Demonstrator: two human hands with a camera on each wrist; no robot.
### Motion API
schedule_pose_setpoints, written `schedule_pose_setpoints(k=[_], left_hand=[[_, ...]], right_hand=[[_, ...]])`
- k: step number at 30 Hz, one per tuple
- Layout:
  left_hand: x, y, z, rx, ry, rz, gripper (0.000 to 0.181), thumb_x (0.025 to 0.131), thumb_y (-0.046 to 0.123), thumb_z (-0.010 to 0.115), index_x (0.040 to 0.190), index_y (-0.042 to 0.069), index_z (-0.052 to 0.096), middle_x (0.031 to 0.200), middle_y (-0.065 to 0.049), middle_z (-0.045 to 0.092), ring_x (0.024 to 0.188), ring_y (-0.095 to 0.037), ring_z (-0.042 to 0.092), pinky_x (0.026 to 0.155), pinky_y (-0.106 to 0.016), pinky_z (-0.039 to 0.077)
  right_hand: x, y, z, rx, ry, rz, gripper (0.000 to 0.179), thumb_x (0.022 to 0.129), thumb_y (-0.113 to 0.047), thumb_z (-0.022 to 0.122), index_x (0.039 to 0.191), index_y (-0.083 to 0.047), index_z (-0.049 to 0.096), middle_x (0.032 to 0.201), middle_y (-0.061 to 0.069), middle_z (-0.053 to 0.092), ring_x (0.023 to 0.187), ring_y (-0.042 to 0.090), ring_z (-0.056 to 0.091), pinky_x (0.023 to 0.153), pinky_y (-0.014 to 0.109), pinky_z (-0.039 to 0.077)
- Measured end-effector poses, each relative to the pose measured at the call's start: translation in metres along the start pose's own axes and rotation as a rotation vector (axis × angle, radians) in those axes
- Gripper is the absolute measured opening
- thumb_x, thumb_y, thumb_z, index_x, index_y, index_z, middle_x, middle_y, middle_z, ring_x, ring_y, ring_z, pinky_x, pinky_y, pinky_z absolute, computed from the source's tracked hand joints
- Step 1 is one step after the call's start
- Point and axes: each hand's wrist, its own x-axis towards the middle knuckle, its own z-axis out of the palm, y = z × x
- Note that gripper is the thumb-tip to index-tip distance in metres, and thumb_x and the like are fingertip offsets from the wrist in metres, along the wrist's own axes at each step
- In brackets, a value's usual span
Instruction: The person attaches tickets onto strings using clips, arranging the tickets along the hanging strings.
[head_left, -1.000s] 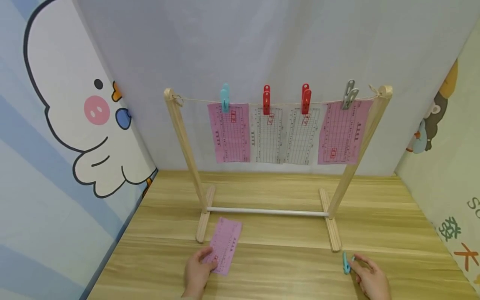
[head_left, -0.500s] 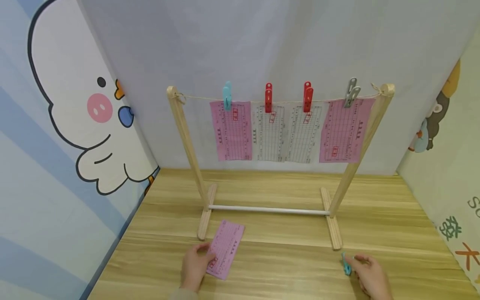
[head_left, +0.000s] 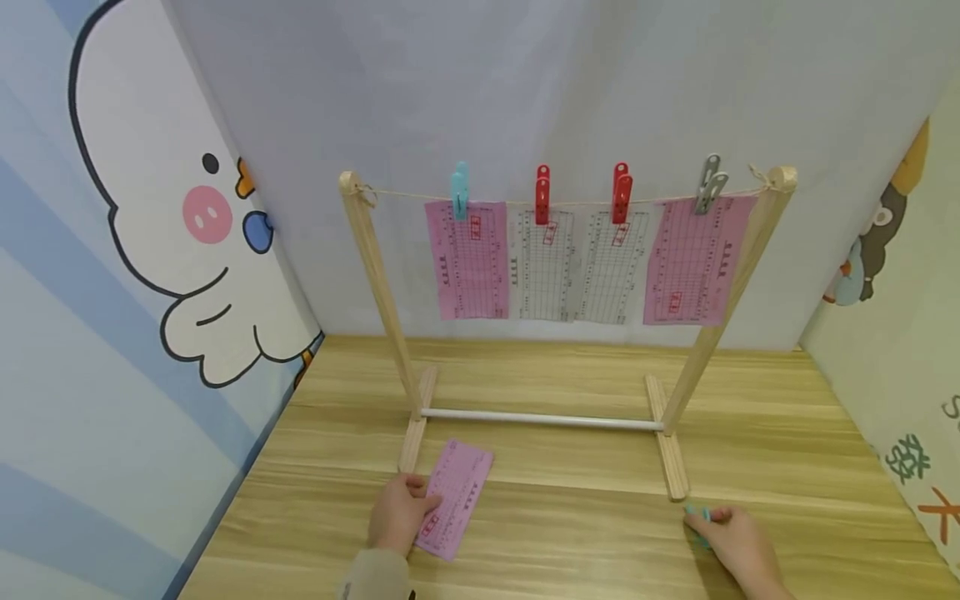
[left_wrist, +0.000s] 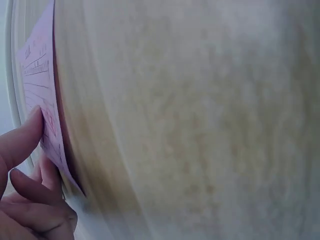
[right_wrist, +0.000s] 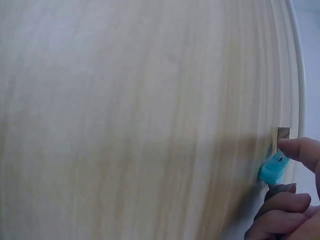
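My left hand (head_left: 401,512) pinches a pink printed paper slip (head_left: 459,492) near its lower left edge; in the left wrist view the thumb lies on top of the slip (left_wrist: 42,85) and fingers are beneath it. At the right front, my right hand (head_left: 735,542) holds a turquoise clothespin (head_left: 699,518) between thumb and fingers. The right wrist view shows part of that clothespin (right_wrist: 274,169); the rest is hidden by the fingers. Behind the hands, a string (head_left: 408,197) carries a pink slip (head_left: 471,271), two white slips (head_left: 546,275) and another pink slip (head_left: 686,271).
A wooden rack (head_left: 386,308) with a white crossbar (head_left: 540,418) stands on the wood-grain table (head_left: 570,533). Its right foot (head_left: 671,467) lies just beyond my right hand. Turquoise (head_left: 460,192), red (head_left: 542,196) and grey (head_left: 708,185) clothespins grip the hanging slips.
The left hand has taken the pink slip by its edge and shifted it slightly. The right hand's fingers have closed over the turquoise clothespin, which now shows less. The head view has shifted slightly.
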Motion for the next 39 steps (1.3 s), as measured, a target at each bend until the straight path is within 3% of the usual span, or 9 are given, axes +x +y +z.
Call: schedule_pose_setpoints(k=[5, 9, 12, 17, 22, 27, 30, 34, 39], left_hand=[[0.000, 0.000, -0.001, 0.002, -0.017, 0.015, 0.022, 0.078, 0.016, 0.081, 0.094, 0.005, 0.070, 0.081, -0.003, 0.067, 0.066, -0.014, 0.058, 0.058, -0.027, 0.044], [0.001, -0.003, -0.001, -0.004, -0.011, 0.045, 0.018, 0.078, 0.014, 0.081, 0.090, 0.005, 0.071, 0.079, -0.003, 0.067, 0.066, -0.014, 0.058, 0.058, -0.028, 0.044], [0.002, -0.007, -0.002, -0.040, -0.007, 0.079, 0.017, 0.078, 0.012, 0.080, 0.090, 0.004, 0.070, 0.081, -0.004, 0.069, 0.069, -0.014, 0.060, 0.061, -0.028, 0.047], [0.003, -0.012, -0.004, -0.130, 0.001, 0.142, 0.024, 0.076, 0.003, 0.078, 0.098, -0.002, 0.068, 0.084, -0.008, 0.071, 0.072, -0.014, 0.062, 0.066, -0.029, 0.051], [0.002, -0.014, -0.006, -0.155, -0.031, 0.201, 0.023, 0.081, 0.001, 0.073, 0.102, -0.005, 0.071, 0.086, -0.009, 0.071, 0.073, -0.011, 0.061, 0.067, -0.028, 0.053], [0.001, -0.010, -0.010, -0.151, -0.009, 0.228, 0.018, 0.090, 0.010, 0.068, 0.104, -0.002, 0.071, 0.092, -0.011, 0.072, 0.075, -0.013, 0.062, 0.065, -0.028, 0.052], [0.003, -0.005, -0.014, -0.163, 0.045, 0.258, 0.019, 0.093, 0.014, 0.067, 0.104, 0.000, 0.071, 0.094, -0.011, 0.072, 0.075, -0.011, 0.060, 0.064, -0.025, 0.050], [0.006, 0.006, -0.023, -0.224, 0.110, 0.309, 0.019, 0.094, 0.015, 0.067, 0.105, 0.001, 0.072, 0.093, -0.012, 0.072, 0.067, -0.007, 0.053, 0.057, -0.020, 0.045], [0.006, 0.021, -0.039, -0.285, 0.157, 0.363, 0.017, 0.095, 0.014, 0.067, 0.106, 0.002, 0.072, 0.090, -0.011, 0.070, 0.061, -0.003, 0.048, 0.050, -0.019, 0.041]], right_hand=[[0.000, -0.001, -0.003, 0.033, 0.028, 0.011, 0.071, 0.094, -0.045, 0.060, 0.122, 0.019, 0.049, 0.101, 0.029, 0.067, 0.084, 0.027, 0.064, 0.065, 0.030, 0.050], [-0.004, -0.005, -0.005, 0.130, 0.029, 0.036, 0.070, 0.097, -0.045, 0.056, 0.131, 0.015, 0.042, 0.080, 0.015, 0.065, 0.065, 0.017, 0.058, 0.056, 0.025, 0.046], [-0.008, -0.011, -0.006, 0.234, 0.017, 0.039, 0.067, 0.099, -0.043, 0.056, 0.135, 0.010, 0.038, 0.071, -0.002, 0.060, 0.056, 0.011, 0.055, 0.054, 0.022, 0.048], [-0.012, -0.024, -0.004, 0.405, -0.023, -0.010, 0.062, 0.099, -0.035, 0.060, 0.137, 0.008, 0.036, 0.079, -0.001, 0.071, 0.055, 0.013, 0.065, 0.059, 0.027, 0.058], [-0.015, -0.042, -0.003, 0.468, -0.033, -0.054, 0.061, 0.099, -0.034, 0.061, 0.138, 0.006, 0.037, 0.079, -0.002, 0.071, 0.056, 0.013, 0.066, 0.061, 0.027, 0.059], [-0.017, -0.062, -0.006, 0.525, -0.031, -0.138, 0.054, 0.098, -0.024, 0.062, 0.135, 0.009, 0.040, 0.075, -0.001, 0.069, 0.052, 0.010, 0.063, 0.057, 0.027, 0.058], [-0.019, -0.074, -0.011, 0.530, -0.028, -0.210, 0.049, 0.097, -0.017, 0.063, 0.133, 0.011, 0.042, 0.072, -0.002, 0.068, 0.050, 0.010, 0.060, 0.054, 0.028, 0.057], [-0.021, -0.091, -0.024, 0.531, -0.024, -0.305, 0.046, 0.098, -0.014, 0.061, 0.132, 0.011, 0.043, 0.071, -0.006, 0.067, 0.050, 0.010, 0.060, 0.053, 0.029, 0.057], [-0.026, -0.113, -0.042, 0.620, -0.034, -0.422, 0.033, 0.100, -0.012, 0.058, 0.125, 0.005, 0.046, 0.076, -0.003, 0.072, 0.055, 0.014, 0.066, 0.056, 0.031, 0.059]])
